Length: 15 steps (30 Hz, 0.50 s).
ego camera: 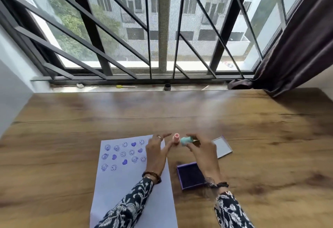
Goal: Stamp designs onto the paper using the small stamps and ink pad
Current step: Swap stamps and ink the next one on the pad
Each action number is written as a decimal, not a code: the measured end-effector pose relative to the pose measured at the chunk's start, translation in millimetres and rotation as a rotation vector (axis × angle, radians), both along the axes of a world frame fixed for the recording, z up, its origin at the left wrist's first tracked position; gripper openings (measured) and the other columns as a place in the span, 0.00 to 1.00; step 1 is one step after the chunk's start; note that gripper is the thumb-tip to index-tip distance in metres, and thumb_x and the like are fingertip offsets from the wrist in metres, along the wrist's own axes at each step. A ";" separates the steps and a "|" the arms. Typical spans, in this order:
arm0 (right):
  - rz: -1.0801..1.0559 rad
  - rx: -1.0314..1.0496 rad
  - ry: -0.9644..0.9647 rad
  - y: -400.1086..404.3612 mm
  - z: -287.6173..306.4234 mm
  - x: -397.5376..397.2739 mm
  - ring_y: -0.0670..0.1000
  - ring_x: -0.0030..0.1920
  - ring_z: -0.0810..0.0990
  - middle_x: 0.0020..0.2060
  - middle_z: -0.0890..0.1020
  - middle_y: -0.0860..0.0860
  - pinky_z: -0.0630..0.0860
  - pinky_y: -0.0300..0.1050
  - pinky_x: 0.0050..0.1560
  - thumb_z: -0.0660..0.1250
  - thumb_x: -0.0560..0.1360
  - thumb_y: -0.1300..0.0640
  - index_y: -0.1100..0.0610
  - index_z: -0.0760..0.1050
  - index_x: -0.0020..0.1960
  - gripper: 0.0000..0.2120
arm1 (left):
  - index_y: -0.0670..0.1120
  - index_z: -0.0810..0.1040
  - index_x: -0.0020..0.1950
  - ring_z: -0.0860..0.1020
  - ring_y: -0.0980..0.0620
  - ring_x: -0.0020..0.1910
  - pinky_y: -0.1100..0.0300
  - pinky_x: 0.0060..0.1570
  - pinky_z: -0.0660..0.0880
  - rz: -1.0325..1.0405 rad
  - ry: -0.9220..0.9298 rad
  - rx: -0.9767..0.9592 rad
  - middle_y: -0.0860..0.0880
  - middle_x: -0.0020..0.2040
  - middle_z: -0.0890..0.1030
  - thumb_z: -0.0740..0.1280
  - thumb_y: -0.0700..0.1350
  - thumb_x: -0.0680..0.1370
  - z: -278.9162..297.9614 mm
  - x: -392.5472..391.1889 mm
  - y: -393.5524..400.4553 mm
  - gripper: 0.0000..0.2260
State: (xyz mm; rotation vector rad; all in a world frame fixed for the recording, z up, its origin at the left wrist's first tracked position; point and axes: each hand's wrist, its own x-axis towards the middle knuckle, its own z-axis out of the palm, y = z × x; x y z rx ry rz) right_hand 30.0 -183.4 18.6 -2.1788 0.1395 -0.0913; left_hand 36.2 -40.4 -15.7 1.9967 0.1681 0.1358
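Head view shows white paper point(129, 188) near the table point(261, 137) edge, with purple faces and hearts on it. Just right sits the open purple ink pad point(190, 175), partly hidden by the right hand point(201, 153). That grip is closed on a blue stamp point(185, 140). The left hand point(156, 153), fingers spread, touches a pink stamp point(176, 138). Behind, the lid point(222, 147) lies flat.

no readable text, paper point(129, 182) bears only stamped pictures

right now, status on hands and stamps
Right hand grips teal stamp. Left hand at pink stamp, grip unclear. Ink pad open. Paper part-stamped.
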 end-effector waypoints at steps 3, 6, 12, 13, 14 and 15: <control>-0.013 0.398 0.060 -0.8 5.0 -20.2 0.47 0.45 0.83 0.44 0.85 0.51 0.81 0.39 0.45 0.71 0.70 0.62 0.45 0.80 0.46 0.12 | 0.48 0.81 0.49 0.82 0.53 0.44 0.68 0.39 0.76 -0.133 0.230 -0.529 0.49 0.45 0.84 0.68 0.42 0.74 16.2 -15.4 -3.4 0.06; -0.030 0.542 0.084 1.1 6.5 -40.1 0.45 0.45 0.83 0.44 0.85 0.49 0.80 0.36 0.44 0.70 0.71 0.62 0.45 0.81 0.45 0.11 | 0.41 0.80 0.51 0.83 0.54 0.40 0.68 0.39 0.78 -0.166 0.366 -0.772 0.49 0.39 0.85 0.66 0.38 0.74 20.1 -27.2 -7.9 0.07; -0.141 0.686 0.079 4.5 9.8 -60.3 0.47 0.42 0.83 0.41 0.85 0.50 0.81 0.39 0.45 0.67 0.73 0.60 0.55 0.82 0.46 0.05 | 0.41 0.82 0.49 0.82 0.53 0.45 0.66 0.46 0.78 -0.220 0.302 -0.762 0.46 0.43 0.85 0.72 0.40 0.68 25.4 -37.9 -8.6 0.10; -0.184 0.779 0.099 5.6 10.4 -62.5 0.46 0.40 0.83 0.39 0.85 0.50 0.81 0.37 0.43 0.66 0.74 0.59 0.55 0.82 0.45 0.06 | 0.42 0.83 0.48 0.82 0.53 0.45 0.67 0.46 0.78 -0.228 0.282 -0.735 0.46 0.43 0.85 0.72 0.40 0.68 26.1 -38.7 -8.6 0.09; -0.228 0.917 0.133 6.8 10.9 -64.6 0.45 0.39 0.83 0.38 0.85 0.50 0.81 0.36 0.40 0.65 0.74 0.58 0.56 0.82 0.44 0.07 | 0.43 0.83 0.46 0.82 0.54 0.44 0.68 0.44 0.78 -0.232 0.262 -0.712 0.48 0.42 0.86 0.73 0.39 0.68 26.7 -39.2 -8.4 0.08; -0.267 1.065 0.172 7.0 10.7 -67.0 0.45 0.37 0.83 0.37 0.86 0.50 0.81 0.35 0.38 0.65 0.74 0.58 0.57 0.82 0.45 0.07 | 0.44 0.83 0.45 0.82 0.56 0.43 0.69 0.43 0.77 -0.228 0.244 -0.690 0.51 0.40 0.86 0.73 0.39 0.67 27.1 -39.9 -7.0 0.07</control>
